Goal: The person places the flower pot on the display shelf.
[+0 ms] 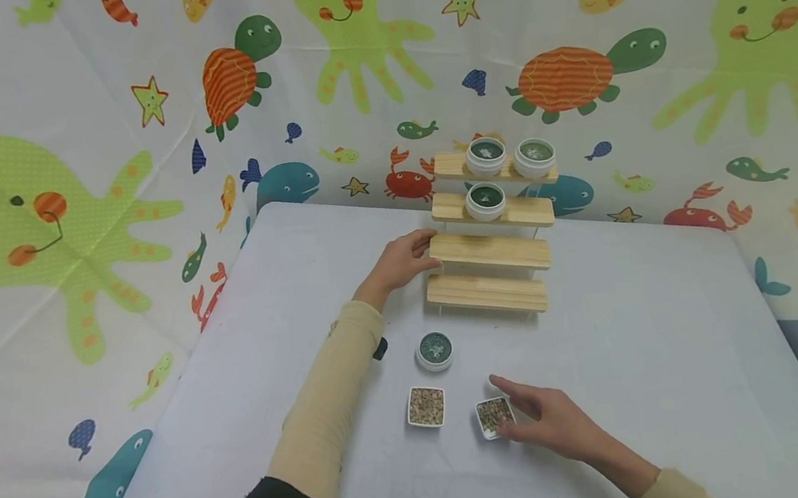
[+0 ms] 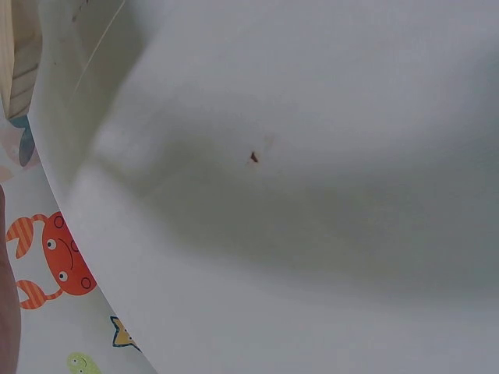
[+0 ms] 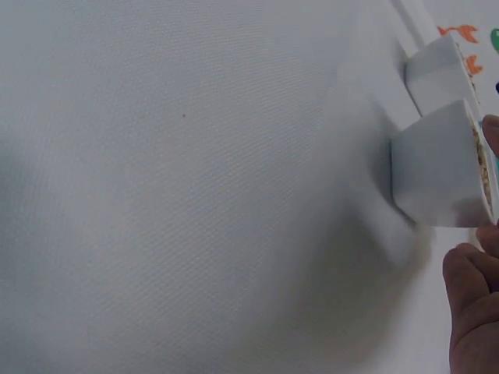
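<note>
A tiered wooden display rack point(image 1: 484, 292) stands at the back of the table. My left hand point(image 1: 403, 264) grips the left end of one of its lower planks, fingers above and thumb below. In the left wrist view, only a plank corner point(image 2: 19, 62) shows. My right hand point(image 1: 554, 422) is at a small square white cup point(image 1: 495, 416) of brownish grains, fingers spread around it and a fingertip at its rim. To its left is a similar square cup point(image 1: 426, 407) of paler grains. A round white pot point(image 1: 435, 352) with a dark green top sits behind them.
Several round white pots with green tops stand on the rack's upper planks, one pot point(image 1: 486, 200) on the second from the top. The white table point(image 1: 651, 384) meets a patterned sea-animal cloth point(image 1: 463, 47) behind. A small dark object point(image 1: 379, 349) lies beside my left forearm.
</note>
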`<move>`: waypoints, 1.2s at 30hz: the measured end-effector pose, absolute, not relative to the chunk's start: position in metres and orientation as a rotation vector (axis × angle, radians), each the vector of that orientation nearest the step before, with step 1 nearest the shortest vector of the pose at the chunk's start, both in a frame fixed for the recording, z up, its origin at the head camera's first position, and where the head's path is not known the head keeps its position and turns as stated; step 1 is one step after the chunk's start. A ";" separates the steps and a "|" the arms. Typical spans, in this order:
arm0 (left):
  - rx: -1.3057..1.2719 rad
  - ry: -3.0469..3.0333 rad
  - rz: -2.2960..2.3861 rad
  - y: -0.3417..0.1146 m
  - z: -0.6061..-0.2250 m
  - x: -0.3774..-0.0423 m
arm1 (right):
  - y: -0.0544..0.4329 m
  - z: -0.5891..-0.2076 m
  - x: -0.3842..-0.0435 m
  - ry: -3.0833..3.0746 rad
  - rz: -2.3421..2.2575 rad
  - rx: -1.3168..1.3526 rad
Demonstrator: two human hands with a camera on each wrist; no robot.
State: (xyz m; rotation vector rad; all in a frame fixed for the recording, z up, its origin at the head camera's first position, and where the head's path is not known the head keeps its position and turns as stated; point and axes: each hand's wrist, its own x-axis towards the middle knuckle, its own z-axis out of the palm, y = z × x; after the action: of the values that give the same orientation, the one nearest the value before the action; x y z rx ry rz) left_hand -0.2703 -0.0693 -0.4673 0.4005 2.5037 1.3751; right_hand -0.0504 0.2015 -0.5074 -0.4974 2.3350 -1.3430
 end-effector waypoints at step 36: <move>0.399 2.525 1.355 -0.065 -0.466 -0.273 | 0.208 -0.518 -0.066 2.431 -1.282 -0.619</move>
State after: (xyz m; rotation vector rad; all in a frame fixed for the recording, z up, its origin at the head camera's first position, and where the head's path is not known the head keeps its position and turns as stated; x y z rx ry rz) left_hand -0.2733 -0.0652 -0.4659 0.3988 2.5252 1.3549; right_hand -0.0660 0.2082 -0.5180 -0.6189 2.4306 -1.2823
